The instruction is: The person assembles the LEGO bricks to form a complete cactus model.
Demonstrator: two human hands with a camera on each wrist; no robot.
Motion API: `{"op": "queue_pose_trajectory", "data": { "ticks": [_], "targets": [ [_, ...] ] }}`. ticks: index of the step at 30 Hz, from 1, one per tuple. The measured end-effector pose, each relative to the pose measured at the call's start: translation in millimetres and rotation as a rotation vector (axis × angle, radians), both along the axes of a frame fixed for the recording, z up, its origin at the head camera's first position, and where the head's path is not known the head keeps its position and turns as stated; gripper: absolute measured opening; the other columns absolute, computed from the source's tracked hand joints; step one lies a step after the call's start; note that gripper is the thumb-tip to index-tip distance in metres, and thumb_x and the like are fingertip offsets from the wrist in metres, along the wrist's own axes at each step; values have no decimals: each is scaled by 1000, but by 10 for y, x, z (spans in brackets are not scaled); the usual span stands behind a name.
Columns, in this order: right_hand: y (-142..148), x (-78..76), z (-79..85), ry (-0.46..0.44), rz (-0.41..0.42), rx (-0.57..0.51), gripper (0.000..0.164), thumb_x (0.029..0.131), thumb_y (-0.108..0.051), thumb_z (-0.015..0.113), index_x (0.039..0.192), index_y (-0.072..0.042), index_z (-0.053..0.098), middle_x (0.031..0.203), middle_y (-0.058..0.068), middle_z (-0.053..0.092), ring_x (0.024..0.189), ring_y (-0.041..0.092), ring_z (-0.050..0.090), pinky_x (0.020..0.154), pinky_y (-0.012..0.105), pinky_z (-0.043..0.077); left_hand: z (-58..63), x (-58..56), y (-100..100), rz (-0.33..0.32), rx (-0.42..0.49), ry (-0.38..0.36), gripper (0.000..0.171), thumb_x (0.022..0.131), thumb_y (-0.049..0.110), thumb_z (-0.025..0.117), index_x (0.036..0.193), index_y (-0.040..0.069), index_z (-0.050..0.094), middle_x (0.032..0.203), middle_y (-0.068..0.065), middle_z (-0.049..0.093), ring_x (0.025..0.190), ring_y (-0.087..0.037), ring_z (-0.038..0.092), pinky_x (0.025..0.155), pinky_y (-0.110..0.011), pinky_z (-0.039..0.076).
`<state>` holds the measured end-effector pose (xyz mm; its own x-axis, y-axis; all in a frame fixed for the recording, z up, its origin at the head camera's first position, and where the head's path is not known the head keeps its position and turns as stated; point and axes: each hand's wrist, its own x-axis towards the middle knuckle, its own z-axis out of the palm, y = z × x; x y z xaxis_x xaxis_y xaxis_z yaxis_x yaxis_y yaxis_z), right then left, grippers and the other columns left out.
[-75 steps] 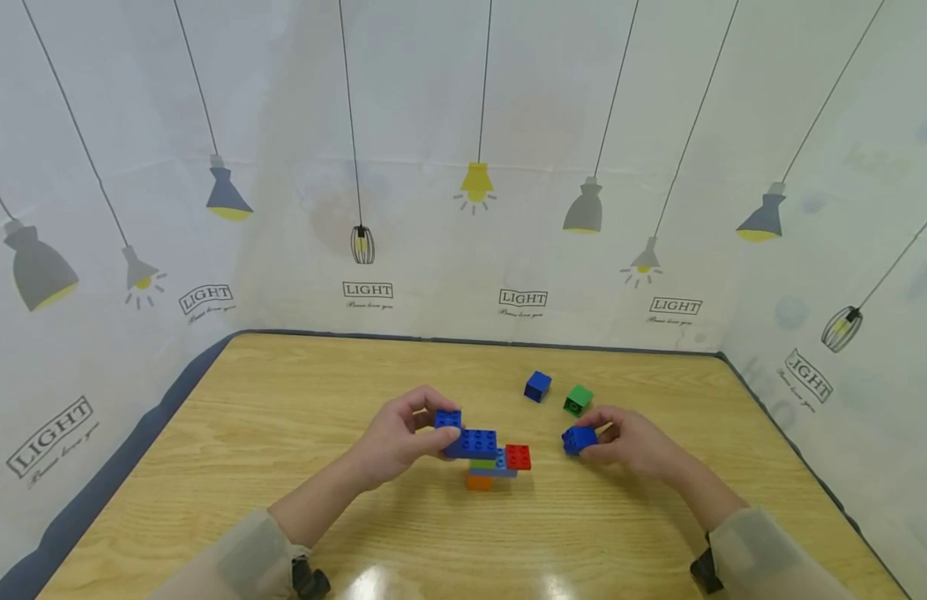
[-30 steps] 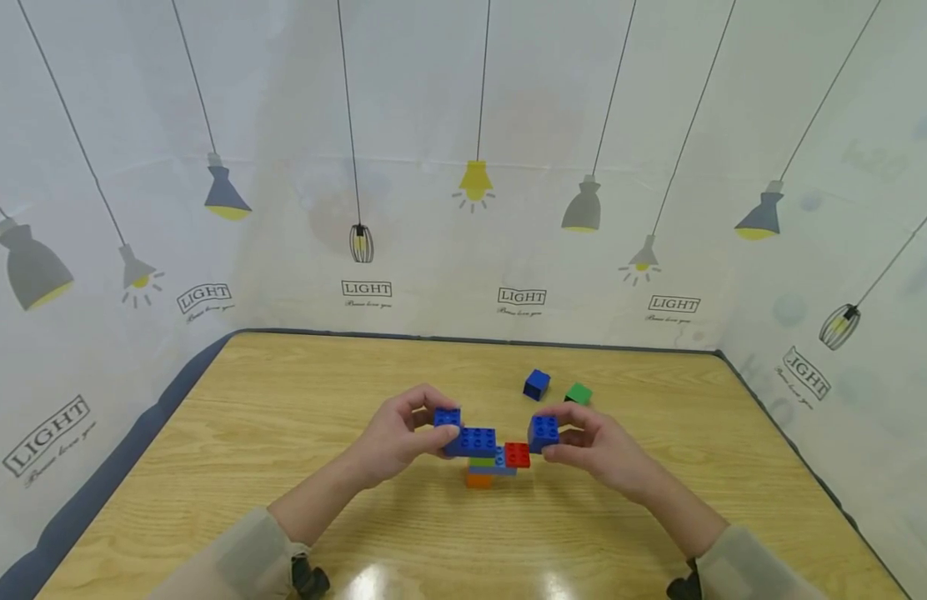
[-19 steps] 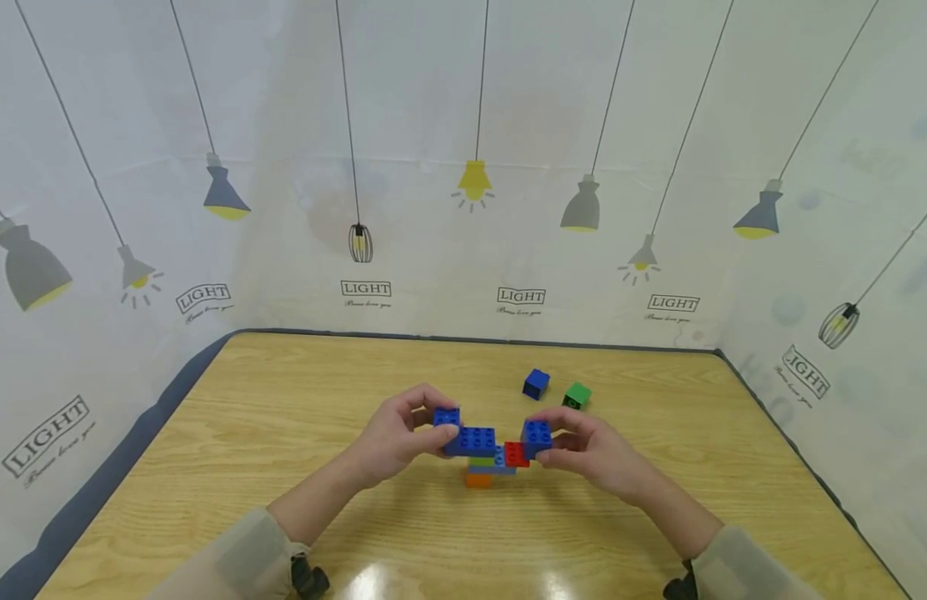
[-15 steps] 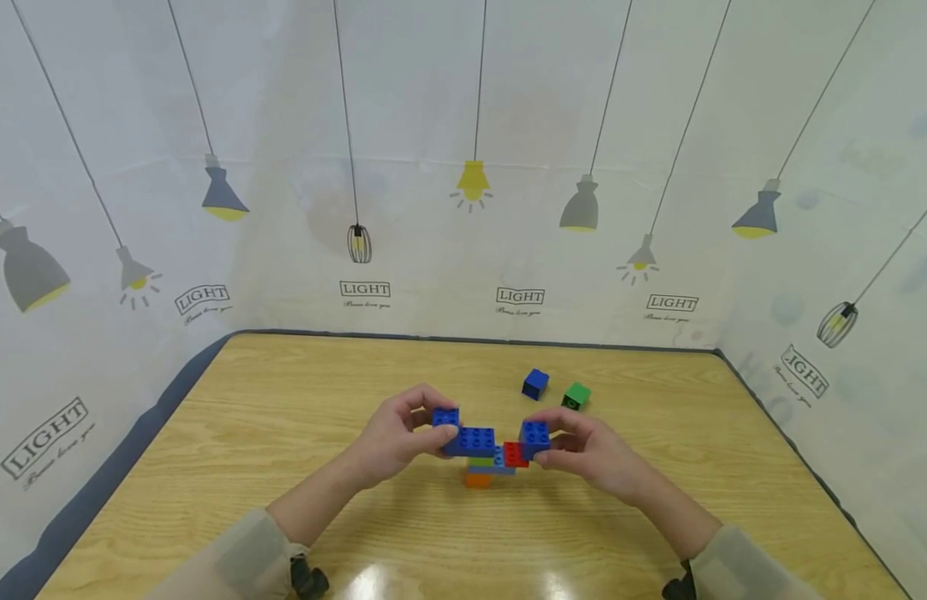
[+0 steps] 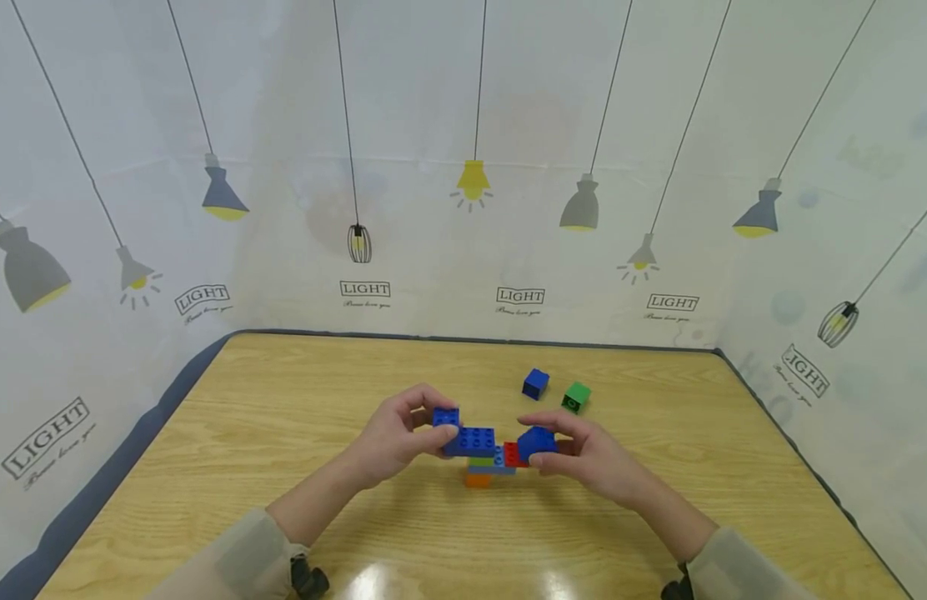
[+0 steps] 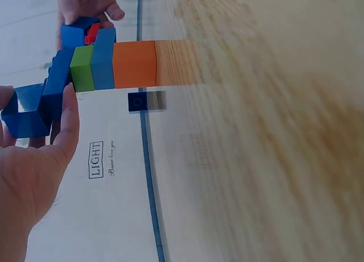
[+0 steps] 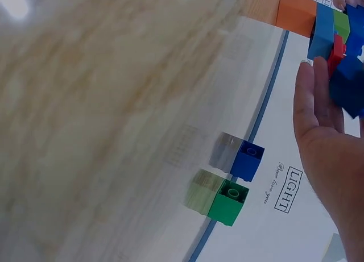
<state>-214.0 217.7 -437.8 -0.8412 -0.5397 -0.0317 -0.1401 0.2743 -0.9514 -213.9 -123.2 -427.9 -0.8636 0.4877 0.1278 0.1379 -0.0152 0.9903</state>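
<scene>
I have the left hand (image 5: 398, 439) pinching the blue left end of the brick stack (image 5: 476, 443) on the table (image 5: 298, 367); to the right, the right hand (image 5: 594, 456) pinches a tilted blue block (image 5: 537, 444) by the red brick (image 5: 512, 454) (whether they touch, I cannot tell). Best practice, I judge: brace left, level the block, then press squarely.

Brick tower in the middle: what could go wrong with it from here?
The tower might tip: it stands on one orange block, with upper bricks overhanging. The blue block in the right hand is tilted near the red brick; pressed down so, it may seat crookedly. Should the left hand slip, the tower could wobble.
</scene>
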Motion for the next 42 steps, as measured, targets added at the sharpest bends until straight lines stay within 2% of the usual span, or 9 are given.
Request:
{"op": "queue_pose_trajectory", "data": {
  "ticks": [4,11,14,20,27,37,42],
  "targets": [
    [-7,9,-7,-17,-6,11,52,107,-25,74,157,-16,59,162,28,47,119,37,74,95,38,67,2,10,10,0,6,-7,29,106,13,74,131,1,64,126,-11,62,111,-28,69,86,-41,70],
    [-24,3,-46,49,-32,27,52,104,-23,78,152,-16,58,142,22,65,117,33,73,93,32,66,-8,7,6,1,10,-9,30,106,13,74,131,2,64,126,-11,62,111,-28,69,87,-43,70],
    [-23,-6,-63,67,-25,16,49,104,-21,78,149,-15,60,142,23,64,117,34,72,94,31,65,-17,5,6,2,6,-3,30,106,14,74,131,1,64,126,-11,62,110,-28,69,87,-45,70],
    [-27,1,-39,102,-19,40,50,107,-22,74,155,-17,61,150,24,63,117,31,71,93,28,64,-14,3,8,6,3,1,31,106,15,74,131,1,63,127,-13,61,110,-28,69,86,-42,70],
    [-40,20,-14,97,-27,44,49,107,-23,75,153,-17,61,133,17,72,111,31,75,92,28,65,-14,-1,15,7,7,-10,30,106,14,75,131,2,64,128,-12,61,111,-29,69,86,-42,70],
    [-53,27,-28,20,-56,26,51,104,-27,78,152,-16,63,151,21,60,115,31,78,96,31,66,-25,-12,4,1,5,7,31,106,15,74,130,0,63,125,-13,62,110,-28,69,87,-42,70],
    [-66,39,-37,10,-68,14,53,104,-25,79,153,-14,63,156,20,57,115,31,77,95,31,66,-23,-12,6,2,0,3,31,106,14,74,130,-1,63,125,-13,61,110,-28,69,89,-48,69]
  ]
}}
